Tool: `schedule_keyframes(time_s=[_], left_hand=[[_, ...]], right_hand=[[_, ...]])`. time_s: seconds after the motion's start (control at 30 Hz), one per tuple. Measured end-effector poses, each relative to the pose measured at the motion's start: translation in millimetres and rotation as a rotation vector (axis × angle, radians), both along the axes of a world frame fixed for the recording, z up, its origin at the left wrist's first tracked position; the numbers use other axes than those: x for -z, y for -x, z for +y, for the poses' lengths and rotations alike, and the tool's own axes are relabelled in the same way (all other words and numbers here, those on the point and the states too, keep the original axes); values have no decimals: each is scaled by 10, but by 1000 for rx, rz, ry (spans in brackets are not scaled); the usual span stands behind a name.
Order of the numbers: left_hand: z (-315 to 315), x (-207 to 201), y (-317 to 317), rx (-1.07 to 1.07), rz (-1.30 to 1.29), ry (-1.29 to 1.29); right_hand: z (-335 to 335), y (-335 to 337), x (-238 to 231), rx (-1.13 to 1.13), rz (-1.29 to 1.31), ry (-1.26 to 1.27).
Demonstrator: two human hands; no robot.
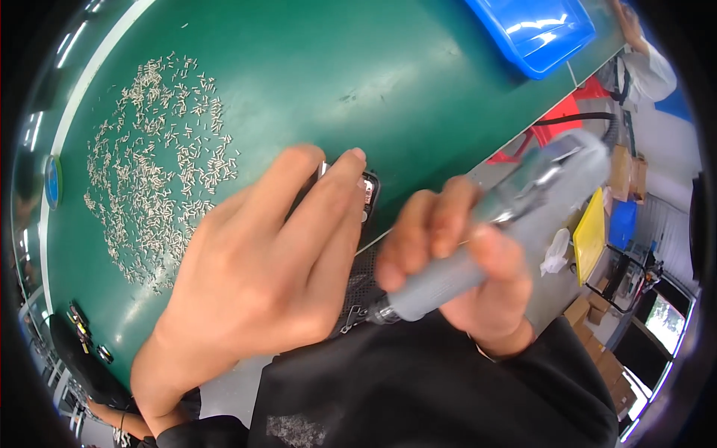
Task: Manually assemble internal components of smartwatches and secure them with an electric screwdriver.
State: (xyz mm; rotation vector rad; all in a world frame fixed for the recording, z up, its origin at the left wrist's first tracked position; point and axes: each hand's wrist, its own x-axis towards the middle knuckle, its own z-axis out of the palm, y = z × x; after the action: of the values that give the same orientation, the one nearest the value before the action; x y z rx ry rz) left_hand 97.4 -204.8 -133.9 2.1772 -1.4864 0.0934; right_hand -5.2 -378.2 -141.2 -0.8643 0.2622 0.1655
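My left hand is bent over a small black-edged device on the green table, its fingers pressed together on it. Most of that device is hidden beneath the fingers; a rounded corner with light and reddish parts shows. My right hand is wrapped round a grey electric screwdriver, blurred by motion. The tool lies tilted, its dark nose pointing down and left, close to my left hand's lower edge. Left of my left hand, a wide scatter of small silvery screws covers the tabletop.
A blue plastic bin stands at the far right of the green table. A black cable runs from the screwdriver's rear. Red stools are beyond the table edge. Another person's arm shows at upper right. A round blue-green item sits far left.
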Motion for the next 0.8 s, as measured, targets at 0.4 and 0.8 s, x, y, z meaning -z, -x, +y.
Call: schedule_keyframes(time_s=[0.4,0.8], left_hand=[[92,49,-122,68,213,62],[95,106,-114,54,209,109]], right_hand=[[-648,-677,-369,-164,-553,101],[-571,-816,-207,-217,-613,172]])
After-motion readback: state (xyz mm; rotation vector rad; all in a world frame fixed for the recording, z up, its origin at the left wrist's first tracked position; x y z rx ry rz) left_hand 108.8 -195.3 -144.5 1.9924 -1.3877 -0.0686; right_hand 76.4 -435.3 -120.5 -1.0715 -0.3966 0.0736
